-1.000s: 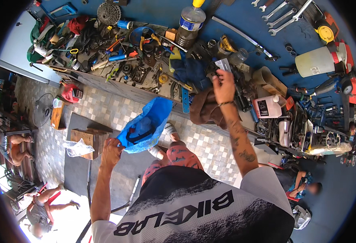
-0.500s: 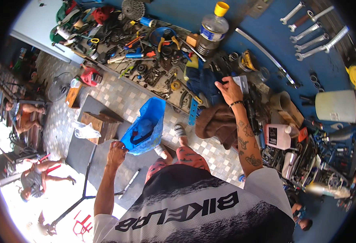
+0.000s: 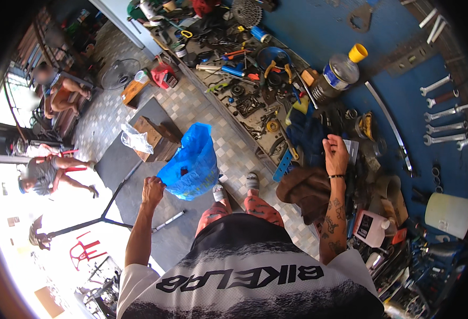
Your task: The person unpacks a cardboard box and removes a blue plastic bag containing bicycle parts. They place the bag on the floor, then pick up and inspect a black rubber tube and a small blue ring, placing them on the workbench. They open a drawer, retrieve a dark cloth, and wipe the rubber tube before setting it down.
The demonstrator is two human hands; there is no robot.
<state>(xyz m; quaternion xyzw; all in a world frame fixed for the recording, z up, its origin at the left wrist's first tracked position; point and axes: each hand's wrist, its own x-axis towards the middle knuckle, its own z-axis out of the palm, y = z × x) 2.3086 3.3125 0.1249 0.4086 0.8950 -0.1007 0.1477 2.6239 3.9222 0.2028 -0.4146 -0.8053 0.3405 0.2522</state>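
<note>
A blue plastic bag point(image 3: 190, 165) hangs from my left hand point(image 3: 153, 190), whose fingers are closed on its edge. The bag's mouth gapes, and something dark lies inside that I cannot make out. My right hand point(image 3: 336, 155) is over the workbench's near edge, fingers slightly curled and nothing visible in them. Beside it are a dark blue cloth point(image 3: 307, 139) and a whitish flat piece point(image 3: 352, 151). A brown cloth point(image 3: 303, 194) hangs just below that hand, toward me.
Loose tools and parts crowd the workbench point(image 3: 228, 119), with a yellow-capped bottle point(image 3: 340, 77) at its back. Wrenches point(image 3: 446, 126) hang on the blue wall. A wooden block point(image 3: 159, 139), a clear bag point(image 3: 136, 139) and a black stand point(image 3: 103, 219) are at left. Two people point(image 3: 45, 173) sit farther off.
My view has turned, so the bench appears farther right. My right hand's fingers have drawn closer together. The blue bag stays in my left hand and hangs more upright.
</note>
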